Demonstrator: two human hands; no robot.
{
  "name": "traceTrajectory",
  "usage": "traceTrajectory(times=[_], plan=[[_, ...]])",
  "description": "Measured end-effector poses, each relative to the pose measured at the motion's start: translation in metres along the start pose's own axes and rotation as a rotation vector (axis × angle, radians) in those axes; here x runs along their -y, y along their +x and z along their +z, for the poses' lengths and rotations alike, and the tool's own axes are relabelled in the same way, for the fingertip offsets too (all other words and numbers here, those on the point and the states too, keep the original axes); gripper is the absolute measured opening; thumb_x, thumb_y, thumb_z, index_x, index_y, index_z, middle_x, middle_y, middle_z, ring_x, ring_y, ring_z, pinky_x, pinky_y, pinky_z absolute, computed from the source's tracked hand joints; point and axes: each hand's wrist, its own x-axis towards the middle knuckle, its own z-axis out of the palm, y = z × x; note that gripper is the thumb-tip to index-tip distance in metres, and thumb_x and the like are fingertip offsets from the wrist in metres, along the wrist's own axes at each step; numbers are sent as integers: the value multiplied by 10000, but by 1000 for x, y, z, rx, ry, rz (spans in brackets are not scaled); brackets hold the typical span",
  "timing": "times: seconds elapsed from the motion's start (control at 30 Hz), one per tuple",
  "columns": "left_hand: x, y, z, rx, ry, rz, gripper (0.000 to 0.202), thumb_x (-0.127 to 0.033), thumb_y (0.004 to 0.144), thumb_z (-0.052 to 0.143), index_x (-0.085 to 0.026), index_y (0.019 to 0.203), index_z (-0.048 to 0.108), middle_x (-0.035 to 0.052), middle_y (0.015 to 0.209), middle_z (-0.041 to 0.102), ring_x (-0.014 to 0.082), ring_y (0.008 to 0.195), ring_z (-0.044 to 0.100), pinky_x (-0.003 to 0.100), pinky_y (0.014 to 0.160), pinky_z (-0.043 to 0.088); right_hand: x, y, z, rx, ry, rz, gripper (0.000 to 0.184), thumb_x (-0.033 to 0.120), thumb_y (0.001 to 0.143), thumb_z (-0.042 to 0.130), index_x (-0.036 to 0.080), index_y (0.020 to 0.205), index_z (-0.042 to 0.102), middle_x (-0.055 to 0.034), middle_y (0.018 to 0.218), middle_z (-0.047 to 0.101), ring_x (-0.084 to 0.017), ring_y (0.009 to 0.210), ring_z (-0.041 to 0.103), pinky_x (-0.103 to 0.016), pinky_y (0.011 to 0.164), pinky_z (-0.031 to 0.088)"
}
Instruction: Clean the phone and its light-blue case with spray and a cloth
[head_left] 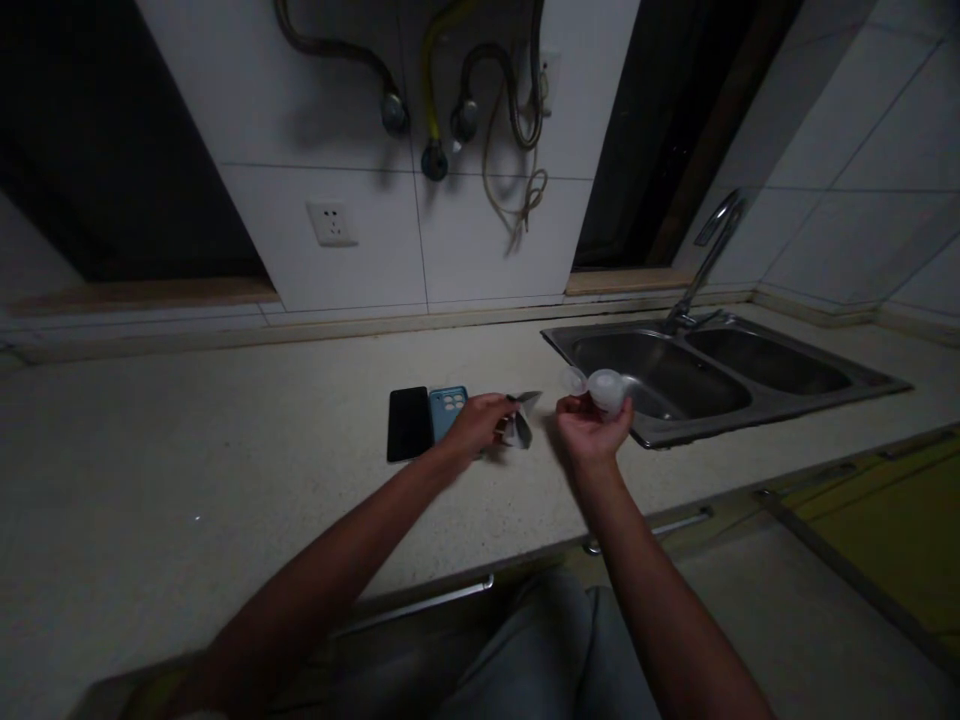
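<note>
The left hand (480, 422) pinches a crumpled grey sheet (523, 428) between its fingers; the right hand (592, 432) grasps a round, cloudy plastic cup (607, 390), contents unclear, near the steel sink (772, 408).

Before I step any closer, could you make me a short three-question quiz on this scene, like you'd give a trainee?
1. Multiple choice. What does the right hand hold?
A) a spoon
B) a small white container
C) a sponge

2. True or false. On the counter, the black phone lies to the right of the blue phone case.

3. Compare. Which is nearer the sink: the right hand, or the left hand with its thin grey piece?

Key:
1. B
2. False; the phone lies to the left.
3. The right hand.
</note>
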Motion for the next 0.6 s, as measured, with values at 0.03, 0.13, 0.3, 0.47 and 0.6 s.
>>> traceTrajectory(times=[0.03, 0.13, 0.3, 0.47, 0.6], plan=[[0, -2, -8, 44, -187, -170, 165, -300, 900, 554, -158, 887, 635, 95, 857, 700, 186, 727, 666, 325, 645, 540, -1, -1, 1, -20, 35, -5, 375, 597, 803, 585, 227, 753, 544, 29, 623, 629, -135, 549, 599, -255, 475, 465], [2, -8, -30, -17, -516, -363, 168, -274, 926, 534, -133, 928, 625, 113, 861, 698, 145, 701, 669, 261, 618, 532, -2, -4, 3, -65, 109, 6, 366, 584, 824, 554, 222, 773, 549, 27, 616, 632, -126, 545, 605, -240, 470, 461], [6, -15, -50, 88, -707, -296, 285, -367, 968, 487, -122, 1001, 628, 174, 1028, 708, 198, 929, 709, 365, 865, 576, -3, -6, 6, -93, 85, 20, 393, 594, 857, 513, 209, 800, 562, 14, 628, 638, -123, 543, 600, -237, 462, 452], [12, -13, -60, -2, -277, -90, 294, -378, 960, 489, -129, 967, 645, 161, 993, 720, 241, 957, 699, 428, 885, 560, -4, -10, 8, -74, 32, 44, 350, 577, 863, 546, 231, 822, 576, 11, 668, 655, -132, 588, 613, -249, 489, 470], [14, -13, -76, -171, 464, 373, 263, -387, 893, 583, -182, 769, 691, 98, 924, 729, 260, 961, 668, 422, 934, 504, -7, -12, 10, -94, 6, 47, 377, 595, 872, 513, 224, 846, 571, 11, 661, 656, -130, 558, 601, -247, 462, 459]])
